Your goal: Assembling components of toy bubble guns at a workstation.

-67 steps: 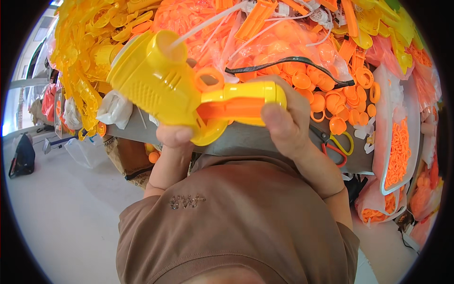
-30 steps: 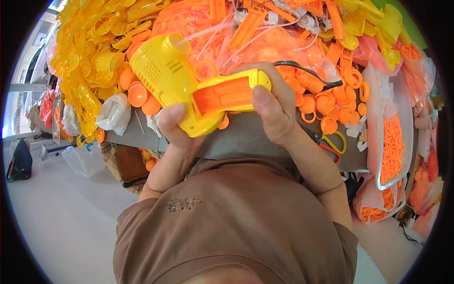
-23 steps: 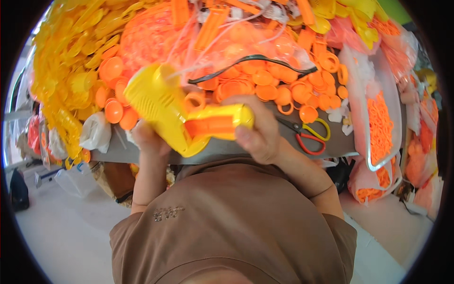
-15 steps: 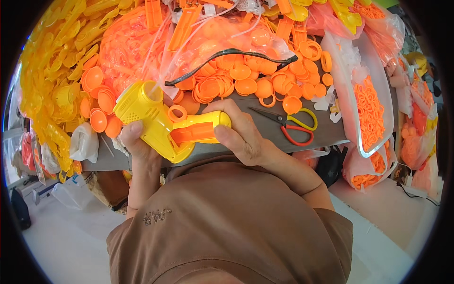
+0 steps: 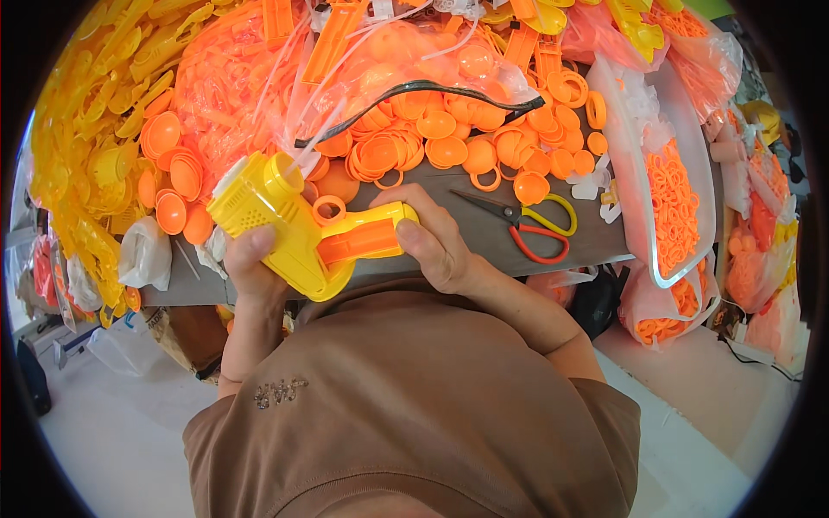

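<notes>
A yellow plastic toy gun (image 5: 295, 239) is held in both hands above the table's near edge. My left hand (image 5: 254, 266) grips its body at the left, the thumb lying on the near side and the other fingers hidden beneath. My right hand (image 5: 442, 246) is closed round the end of its handle, thumb near the tip. An orange trigger ring (image 5: 329, 210) sticks out between body and handle. Along the handle lies an orange panel (image 5: 355, 247). Scissors (image 5: 523, 221) with one red and one yellow handle rest on the table, right of my right hand.
Orange round caps (image 5: 380, 155) spread behind the toy, below a clear bag with a black edge (image 5: 414, 86). Yellow parts (image 5: 104, 164) are heaped at the left. A clear bin (image 5: 629, 194) with small orange rings stands at the right of the grey table (image 5: 570, 250).
The toy has shifted slightly down, with both hands still on it. The right hand has moved slightly left along with the handle. The scissors have not been touched.
</notes>
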The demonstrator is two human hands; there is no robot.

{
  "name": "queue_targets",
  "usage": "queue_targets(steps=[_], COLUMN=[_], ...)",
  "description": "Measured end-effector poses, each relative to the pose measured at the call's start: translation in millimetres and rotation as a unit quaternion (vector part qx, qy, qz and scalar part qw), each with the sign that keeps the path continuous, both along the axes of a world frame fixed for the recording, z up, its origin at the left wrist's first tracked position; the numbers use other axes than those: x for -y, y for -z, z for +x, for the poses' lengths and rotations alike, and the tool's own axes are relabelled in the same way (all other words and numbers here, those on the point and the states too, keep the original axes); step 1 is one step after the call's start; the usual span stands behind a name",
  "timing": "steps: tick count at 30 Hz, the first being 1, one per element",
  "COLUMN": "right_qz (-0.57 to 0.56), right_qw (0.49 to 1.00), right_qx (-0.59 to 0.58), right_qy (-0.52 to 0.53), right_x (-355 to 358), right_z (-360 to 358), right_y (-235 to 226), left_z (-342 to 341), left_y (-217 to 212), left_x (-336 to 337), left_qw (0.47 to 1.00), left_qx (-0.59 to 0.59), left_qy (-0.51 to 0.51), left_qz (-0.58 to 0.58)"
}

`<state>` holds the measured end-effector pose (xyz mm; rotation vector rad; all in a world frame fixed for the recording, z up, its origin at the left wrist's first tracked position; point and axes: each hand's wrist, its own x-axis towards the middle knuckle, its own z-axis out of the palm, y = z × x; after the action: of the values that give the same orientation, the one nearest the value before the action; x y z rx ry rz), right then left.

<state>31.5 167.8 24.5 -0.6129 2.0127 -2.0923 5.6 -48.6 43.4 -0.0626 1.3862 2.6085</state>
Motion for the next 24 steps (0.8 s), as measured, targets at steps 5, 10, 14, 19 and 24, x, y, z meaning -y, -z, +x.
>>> queue_targets(steps=[5, 10, 14, 19, 24], right_qz=[0.009, 0.281, 0.488, 0.590, 0.522], right_qw=[0.998, 0.929, 0.786, 0.746, 0.815], right_qx=[0.061, -0.020, -0.213, -0.178, -0.140], right_qy=[-0.025, 0.241, 0.314, 0.253, 0.208], right_x=[-11, -61, -68, -67, -80], right_z=[6, 6, 3, -6, -11], right_y=[-9, -9, 2, 7, -9], left_z=[-4, -4, -6, -6, -8], left_y=[3, -1, -9, -7, -5], left_x=[5, -4, -24, -30, -27], left_qw=[1.000, 1.000, 0.999, 0.998, 0.999], left_qx=[0.016, 0.023, 0.007, 0.010, 0.023], left_qy=[0.024, -0.017, -0.006, 0.048, 0.038], left_qz=[0.009, -0.008, -0.047, -0.045, -0.003])
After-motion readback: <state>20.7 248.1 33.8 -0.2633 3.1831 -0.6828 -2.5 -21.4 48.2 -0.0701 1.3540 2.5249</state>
